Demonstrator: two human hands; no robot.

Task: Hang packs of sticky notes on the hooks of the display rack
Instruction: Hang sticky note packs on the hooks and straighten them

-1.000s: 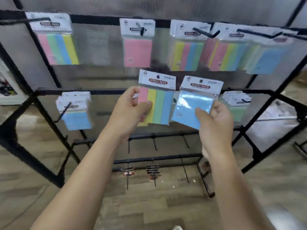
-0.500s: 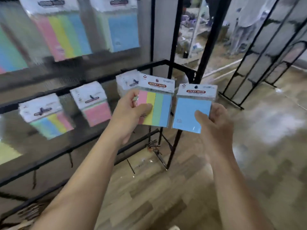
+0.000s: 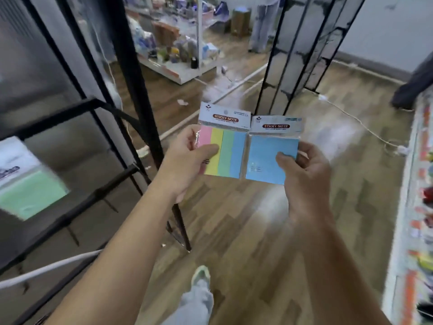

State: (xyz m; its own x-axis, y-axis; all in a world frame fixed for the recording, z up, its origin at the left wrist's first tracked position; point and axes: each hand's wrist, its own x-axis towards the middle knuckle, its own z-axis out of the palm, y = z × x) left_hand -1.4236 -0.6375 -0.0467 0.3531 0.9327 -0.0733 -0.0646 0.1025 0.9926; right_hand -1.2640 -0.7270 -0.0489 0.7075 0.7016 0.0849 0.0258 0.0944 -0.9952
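Note:
My left hand (image 3: 187, 160) pinches a striped pack of sticky notes (image 3: 228, 151) in pink, yellow, green and blue, thumb on its front. Beside it my right hand (image 3: 304, 170) pinches a plain blue pack (image 3: 267, 158) by its right edge. Both packs are upright with white header cards, side by side over the wooden floor. The black display rack (image 3: 138, 95) stands to the left, and one blurred green pack (image 3: 25, 186) hangs on it at the left edge.
A second black wire rack (image 3: 302, 50) stands ahead on the right. Behind it is a white shelf of goods (image 3: 178, 50) and a person's legs (image 3: 262, 24). A white cable (image 3: 365, 127) crosses the floor. A counter edge (image 3: 412, 207) runs along the right. My shoe (image 3: 200, 277) is below.
The view has swung right, away from the rack's front with its hung packs, to the rack's end and open floor. Both hands still hold their packs, now closer together.

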